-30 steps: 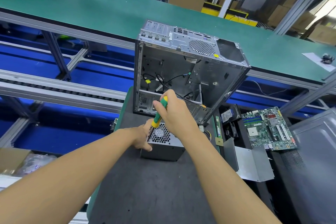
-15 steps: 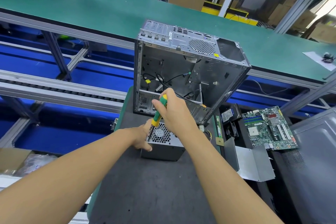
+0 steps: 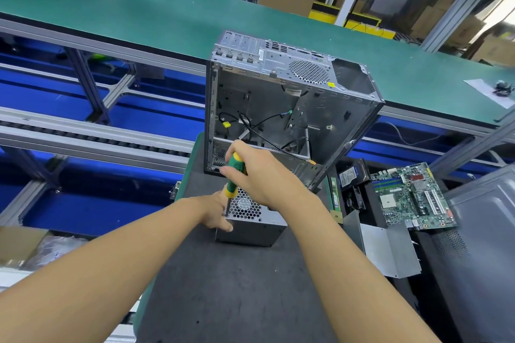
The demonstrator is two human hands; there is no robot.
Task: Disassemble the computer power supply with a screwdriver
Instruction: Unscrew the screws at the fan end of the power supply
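Observation:
A grey metal power supply (image 3: 252,228) with a round fan grille on top sits on the dark mat (image 3: 237,287). My left hand (image 3: 216,211) grips its near left corner, thumb down the front face. My right hand (image 3: 262,175) holds a green and yellow screwdriver (image 3: 233,175) upright, its tip set on the top left corner of the power supply beside the grille.
An empty open computer case (image 3: 287,108) stands just behind the power supply, loose cables inside. To the right lie a green motherboard (image 3: 412,198), a hard drive (image 3: 349,175), a bent metal panel (image 3: 390,250) and a dark case cover (image 3: 479,259). A green conveyor bench (image 3: 167,17) runs behind.
Almost nothing moved. Both hands stay on the power supply and the screwdriver stays upright at the same corner; my right hand shifted very slightly on the handle.

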